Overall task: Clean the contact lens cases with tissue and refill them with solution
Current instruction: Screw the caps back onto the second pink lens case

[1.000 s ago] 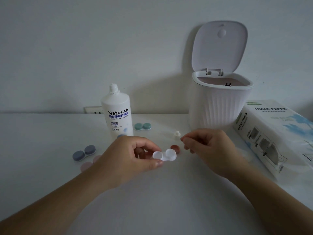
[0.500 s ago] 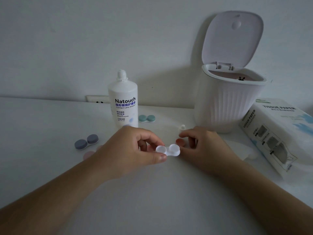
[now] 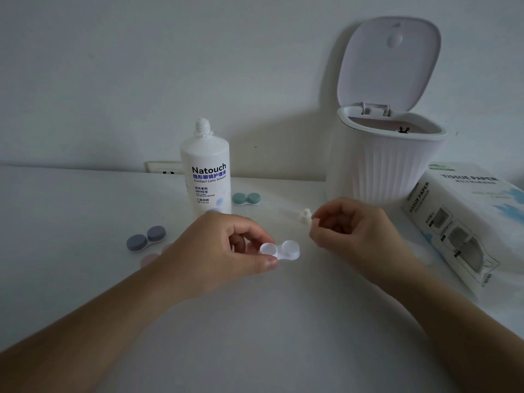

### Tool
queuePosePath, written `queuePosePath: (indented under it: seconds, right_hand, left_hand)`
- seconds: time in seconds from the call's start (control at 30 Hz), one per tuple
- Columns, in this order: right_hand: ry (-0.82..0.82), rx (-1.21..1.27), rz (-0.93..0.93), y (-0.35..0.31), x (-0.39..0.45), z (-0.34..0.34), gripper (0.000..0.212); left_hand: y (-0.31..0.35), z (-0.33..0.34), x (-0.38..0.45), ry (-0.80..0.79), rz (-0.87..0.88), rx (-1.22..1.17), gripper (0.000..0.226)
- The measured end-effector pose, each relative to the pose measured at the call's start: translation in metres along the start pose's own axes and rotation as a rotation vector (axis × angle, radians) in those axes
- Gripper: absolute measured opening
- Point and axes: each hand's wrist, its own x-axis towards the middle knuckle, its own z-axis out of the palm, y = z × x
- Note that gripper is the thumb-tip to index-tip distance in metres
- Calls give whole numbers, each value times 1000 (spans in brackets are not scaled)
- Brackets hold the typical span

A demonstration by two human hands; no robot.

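White lens case, both caps off, sits abt mid-table toward the front edge, pinched at its left cup between thumb & fingers of the left hand. Right hand hovers just right of it, fingers curled in w/ thumb & forefinger together; whether it holds anything is too small to tell. Small white bottle cap lies just behind that hand.

Solution bottle stands uncapped behind the left hand, nearer the back edge. Green case sits just right of the bottle, capped. Blue-grey case is off to the left, also capped, w/ a pinkish cap beside it, partly hidden by the wrist. Small bin, lid up, stands at back right; tissue pack lies along the right edge.

Step, prob: wiping or filling the open white case. Next move likely needs the right hand to fetch a tissue or the bottle while the left keeps the case level.
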Motion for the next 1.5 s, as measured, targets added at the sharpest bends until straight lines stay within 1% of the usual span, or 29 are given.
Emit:
queuePosePath:
  seconds: [0.1,0.13,0.2,0.3,0.4,0.6,0.77,0.87,1.1,1.23,1.33,1.4,1.5]
  right_hand:
    - [-90,177,4,-5,-2,-2,14]
    - [-138,226,8,-5,-3,-2,17]
    - [-244,282,14,-5,-4,-2,22]
    - [-361,248,-2,-3,-5,-2,34]
    - [-419,141,-55,-3,-7,-2,34]
    - [-431,9,-125,-6,-9,-2,26]
    - [-440,-67,-170,-9,-11,-1,32]
    - [-470,-87,-207,-9,-12,-1,30]
    - [-423,-5,-209,-5,-9,-1,28]
    - [-400,52,-193,-5,-9,0,29]
    - [-394,78,-186,-7,-10,1,26]
    - [-387,66,-185,-8,-10,2,25]
    - [-359,48,-168,-10,-11,5,33]
  left_hand:
    - [0,0,1,-5,-1,-17,28]
    - [0,0,1,-5,-5,-13,27]
    - [1,0,1,-12,-9,-9,18]
    - [1,-1,0,-4,-17,-5,16]
    - [3,-1,0,8,-28,-17,16]
    - [6,-1,1,-12,-49,-30,15]
    - [7,-1,0,-43,-51,-60,18]
    - [6,0,1,-69,-41,-88,17]
    - [4,-1,3,-74,-42,-189,22]
    - [3,-1,4,-68,-46,-236,30]
    - [4,-2,4,-67,-37,-237,36]
    - [4,-2,3,-66,-30,-231,35]
    - [4,-1,3,-69,-29,-223,33]
